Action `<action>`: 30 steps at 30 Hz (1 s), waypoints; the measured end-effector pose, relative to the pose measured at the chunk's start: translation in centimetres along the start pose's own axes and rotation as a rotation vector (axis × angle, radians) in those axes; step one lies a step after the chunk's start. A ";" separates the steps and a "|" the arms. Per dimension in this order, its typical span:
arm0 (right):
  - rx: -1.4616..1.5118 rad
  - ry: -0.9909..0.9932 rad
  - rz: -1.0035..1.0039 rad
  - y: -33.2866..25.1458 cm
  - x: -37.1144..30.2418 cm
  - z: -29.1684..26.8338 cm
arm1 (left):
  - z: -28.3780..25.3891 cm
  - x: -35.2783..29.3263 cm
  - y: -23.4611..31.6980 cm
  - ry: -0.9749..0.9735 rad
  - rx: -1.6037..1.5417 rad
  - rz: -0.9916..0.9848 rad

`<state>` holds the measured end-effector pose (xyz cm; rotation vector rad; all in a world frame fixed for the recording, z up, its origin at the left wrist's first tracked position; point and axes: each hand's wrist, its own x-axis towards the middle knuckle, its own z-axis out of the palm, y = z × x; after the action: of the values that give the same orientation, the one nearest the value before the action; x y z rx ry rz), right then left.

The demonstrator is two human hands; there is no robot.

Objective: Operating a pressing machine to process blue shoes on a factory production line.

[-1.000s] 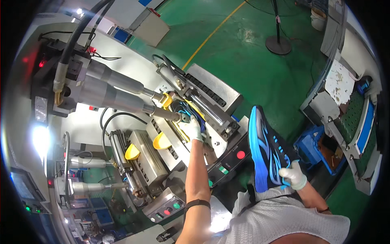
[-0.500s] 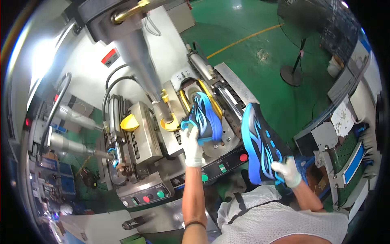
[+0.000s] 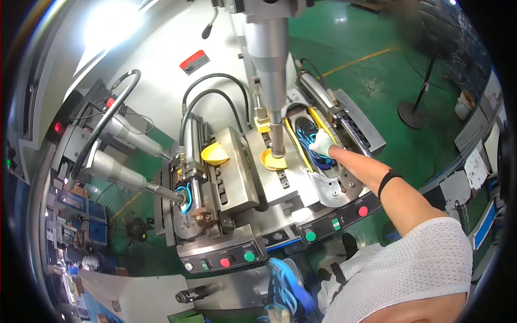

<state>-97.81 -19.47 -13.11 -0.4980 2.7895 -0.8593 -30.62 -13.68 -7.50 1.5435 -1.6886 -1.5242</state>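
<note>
A black-and-blue sports shoe (image 3: 305, 131) sits in the yellow-edged slot of the right-hand machine station (image 3: 328, 187). My right hand (image 3: 323, 143), in a white glove, reaches in from the right and grips it from above, hiding part of its upper. A black band circles that arm. Low in the view, my left hand (image 3: 277, 314), also gloved and cut off by the lower edge, holds a second blue-and-black shoe (image 3: 288, 285). That shoe is in front of the machine, beside my body. A metal press rod (image 3: 276, 134) stands left of the slot.
Yellow pads (image 3: 215, 154) lie on the metal blocks. The control panel (image 3: 229, 258) has red and green buttons. At left, slanted cylinders (image 3: 116, 168) point at another station with a blue-edged piece (image 3: 186, 198). A standing fan (image 3: 412, 114) is on the green floor at far right.
My left hand has drawn its shoe back from the slot to the lower edge. My right hand has brought its shoe forward into the slot. The view has shifted, moving the machine rightward.
</note>
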 end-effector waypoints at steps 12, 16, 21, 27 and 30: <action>0.673 -0.142 -0.317 -10.9 -23.5 -6.9 | -2.0 -1.9 -11.7 0.458 -0.009 0.239; -0.004 -0.279 -0.845 -3.4 -35.5 4.0 | -2.9 -1.2 -10.5 0.324 -0.185 0.300; -0.793 -0.224 -0.906 -0.3 -36.7 11.2 | -7.8 -3.8 -12.4 0.871 0.346 0.192; 0.059 -0.775 -1.079 -6.3 -52.5 18.5 | -8.7 -4.9 -16.7 0.627 0.109 -0.212; 0.110 -0.864 -0.960 -4.7 -58.5 22.8 | -8.9 -4.9 -21.1 0.605 0.083 -0.284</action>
<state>-36.29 -13.36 -24.77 -1.7392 1.6279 -0.6579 -12.14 -9.08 -21.14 2.0896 -1.2324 -0.9522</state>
